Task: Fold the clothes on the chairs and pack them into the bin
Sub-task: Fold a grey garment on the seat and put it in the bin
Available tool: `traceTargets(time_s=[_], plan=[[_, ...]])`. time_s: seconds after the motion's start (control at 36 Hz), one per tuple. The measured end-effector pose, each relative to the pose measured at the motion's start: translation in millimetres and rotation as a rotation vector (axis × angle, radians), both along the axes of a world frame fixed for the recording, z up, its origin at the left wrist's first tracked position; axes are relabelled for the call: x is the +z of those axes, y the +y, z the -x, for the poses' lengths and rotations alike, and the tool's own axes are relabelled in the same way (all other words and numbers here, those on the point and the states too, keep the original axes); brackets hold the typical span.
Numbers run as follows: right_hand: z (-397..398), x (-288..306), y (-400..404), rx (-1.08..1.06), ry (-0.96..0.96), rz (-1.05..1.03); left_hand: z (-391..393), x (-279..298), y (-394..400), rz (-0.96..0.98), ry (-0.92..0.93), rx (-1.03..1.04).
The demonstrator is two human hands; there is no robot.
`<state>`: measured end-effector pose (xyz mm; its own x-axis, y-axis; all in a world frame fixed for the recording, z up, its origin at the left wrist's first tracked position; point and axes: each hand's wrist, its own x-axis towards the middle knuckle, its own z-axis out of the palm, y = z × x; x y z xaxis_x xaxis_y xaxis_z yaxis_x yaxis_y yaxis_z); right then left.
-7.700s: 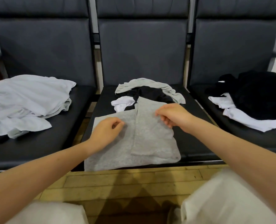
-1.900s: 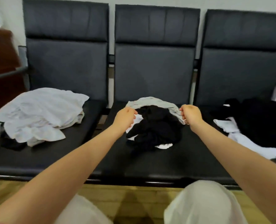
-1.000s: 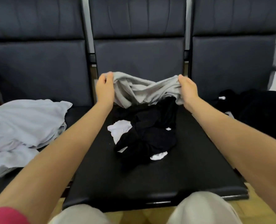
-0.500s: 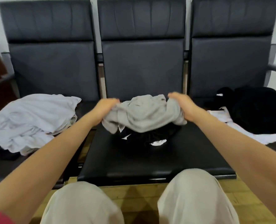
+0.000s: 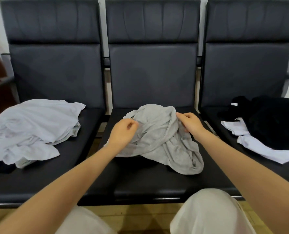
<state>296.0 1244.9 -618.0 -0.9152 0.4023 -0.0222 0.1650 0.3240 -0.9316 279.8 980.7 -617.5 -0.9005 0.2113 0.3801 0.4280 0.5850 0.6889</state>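
Observation:
A crumpled grey garment point(image 5: 164, 141) lies in a heap on the middle chair seat point(image 5: 140, 181), covering the dark clothes beneath it. My left hand point(image 5: 123, 132) pinches a fold at the garment's left side. At its upper right edge, my right hand point(image 5: 190, 123) grips the cloth. No bin is in view.
A pale grey-white pile of clothes point(image 5: 32, 127) fills the left chair seat. On the right chair lie black clothes point(image 5: 272, 122) over a white garment point(image 5: 252, 146). Three dark chair backs stand behind. My knees in light trousers point(image 5: 211, 211) are near the seat's front edge, above a wooden floor.
The grey garment, held up between both hands before, now lies dropped on the middle seat over the dark clothes. Both hands have lowered and moved closer together on it.

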Motion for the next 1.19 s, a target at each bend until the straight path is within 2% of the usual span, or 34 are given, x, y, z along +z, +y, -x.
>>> traceTargets(time_s=[0.11, 0.17, 0.22, 0.25, 0.33, 0.39, 0.47, 0.56, 0.64, 0.69, 0.75, 0.78, 0.81, 0.89, 0.92, 0.97, 1.0, 1.08, 1.19], plan=[[6.5, -10.4, -1.8, -0.021, -0.205, 0.060, -20.5, -12.6, 33.9, 0.089, -0.004, -0.193], [5.0, -13.8, -1.5, -0.016, -0.227, 0.120, -22.6, -26.5, 43.4, 0.206, 0.084, -0.219], [1.9, -17.9, 2.5, -0.034, -0.198, 0.194, -17.0, -36.3, 44.6, 0.207, 0.138, -0.224], [1.4, -20.7, 6.1, -0.053, -0.170, 0.236, -14.9, -36.8, 44.1, 0.126, 0.094, -0.213], [-2.9, -23.0, 14.5, -0.083, -0.089, 0.338, -14.9, -16.9, 36.4, -0.308, -0.141, -0.157], [-6.8, -17.3, 16.9, -0.074, -0.025, 0.413, -12.9, 5.0, 25.5, -0.554, -0.213, -0.083], [-11.3, 0.0, 17.7, -0.109, 0.135, 0.714, -3.3, 34.9, 4.3, -1.037, -0.335, 0.045], [-17.2, 21.4, 19.4, -0.131, 0.277, 0.948, 4.6, 44.3, -26.4, -1.215, -0.396, 0.097], [-21.8, 35.5, 22.1, -0.172, 0.347, 1.069, 7.2, 37.6, -50.9, -1.227, -0.452, 0.075], [-24.7, 36.8, 24.3, -0.236, 0.325, 1.064, 6.5, 30.4, -59.3, -1.201, -0.463, 0.041], [-29.0, 31.2, 24.4, -0.266, 0.276, 1.002, 3.8, 25.8, -60.5, -1.147, -0.540, 0.035], [-32.2, 27.4, 23.1, -0.249, 0.232, 0.930, 2.5, 23.9, -59.9, -1.021, -0.565, 0.063], [-32.8, 20.9, 23.0, -0.238, 0.155, 0.817, -1.4, 23.1, -56.5, -0.808, -0.587, 0.098], [-44.1, 1.5, 16.4, -0.179, -0.217, 0.263, -8.5, 2.6, -50.0, 0.156, -0.680, 0.088], [-48.8, -3.1, 13.1, -0.117, -0.340, 0.054, -9.2, -5.1, -50.4, 0.316, -0.657, 0.061], [-53.1, -10.4, 10.6, 0.022, -0.452, -0.248, -9.1, -13.9, -52.7, 0.333, -0.621, 0.043], [-52.0, -13.1, 11.3, 0.064, -0.446, -0.323, -7.7, -13.8, -54.5, 0.296, -0.599, 0.073], [-43.1, -10.2, 13.1, 0.022, -0.258, -0.458, 0.8, -16.3, -56.5, 0.071, -0.527, 0.181], [-24.9, 7.6, -0.5, -0.065, -0.002, -0.528, 11.1, -20.5, -61.2, -0.169, -0.480, 0.200]])
